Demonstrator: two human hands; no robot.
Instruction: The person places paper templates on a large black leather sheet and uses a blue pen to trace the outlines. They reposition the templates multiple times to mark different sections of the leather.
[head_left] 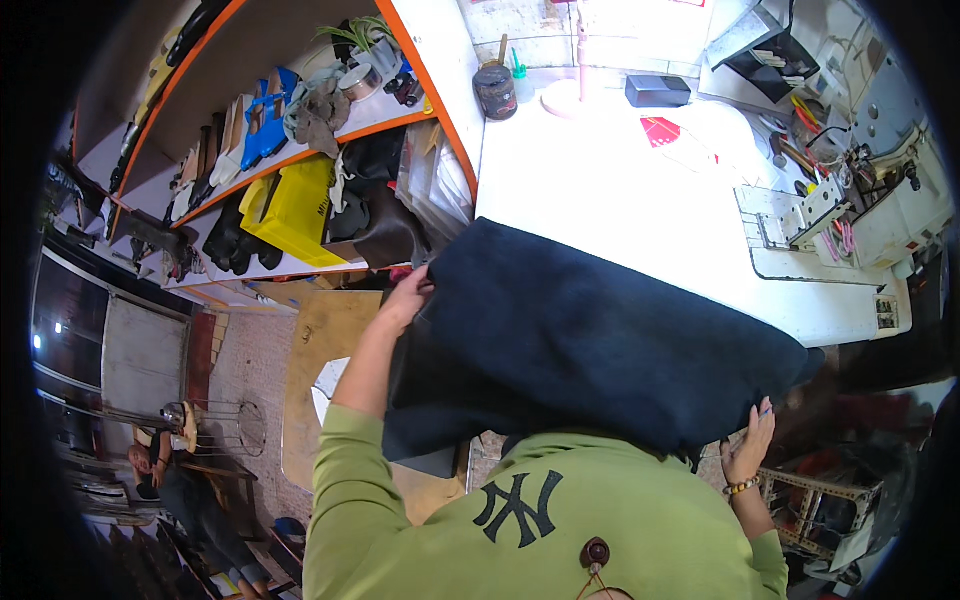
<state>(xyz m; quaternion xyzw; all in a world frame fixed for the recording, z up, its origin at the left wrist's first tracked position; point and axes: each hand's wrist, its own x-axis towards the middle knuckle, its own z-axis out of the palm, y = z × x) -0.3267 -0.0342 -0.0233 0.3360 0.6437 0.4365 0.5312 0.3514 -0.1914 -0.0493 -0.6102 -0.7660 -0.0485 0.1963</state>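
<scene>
A large sheet of dark navy-black, leather-like material (590,340) hangs in front of me, its upper part on the white tabletop (600,190). It sags over the table's near edge toward my body. My left hand (408,297) grips the sheet's left edge, with its fingertips partly hidden behind the fold. By the lower right edge, my right hand (750,445) lies against the sheet, fingers stretched out and thumb apart. A beaded bracelet (741,487) circles my right wrist.
A sewing machine (880,215) stands at the table's right end, with tools beside it. Toward the back are a dark pot (495,92), a pink stand (568,98) and a black box (657,91). Shelves with blue shoes (268,120) and a yellow box (300,215) rise at left. Another person (195,500) is far left.
</scene>
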